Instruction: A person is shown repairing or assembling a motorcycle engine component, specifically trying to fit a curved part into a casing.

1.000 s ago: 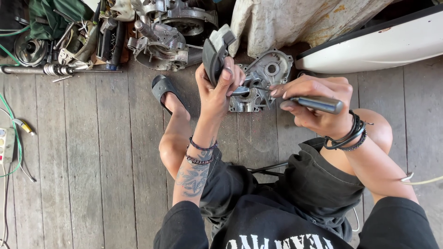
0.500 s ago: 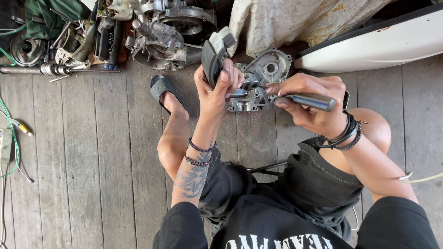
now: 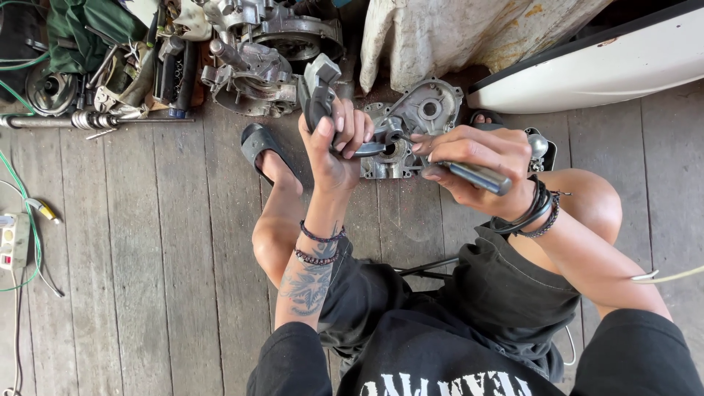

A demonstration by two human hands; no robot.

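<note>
Floor left: bare grey plank floor [image 3: 147, 257], boards running toward the person; a green cable [image 3: 22, 198] and a white power strip [image 3: 13, 240] lie at the far left edge.
Parts heap: engine parts [image 3: 257, 51] and a metal shaft [image 3: 88, 119] crowd the top left, just beyond a black sandal [image 3: 258, 143].
Left hand [image 3: 334, 143]: fingers curled tight around a grey tool [image 3: 319, 92], long axis nearly upright, head pointing away from the person.
Engine case [image 3: 414, 125]: on the floor between both hands, flat face up, close under a stained cloth [image 3: 455, 37].
Right hand [image 3: 477, 161]: closed on a dark-handled driver [image 3: 473, 174], long axis level, tip pointing left into the case.
Right edge: a white panel [image 3: 601, 66] borders open planks.
</note>
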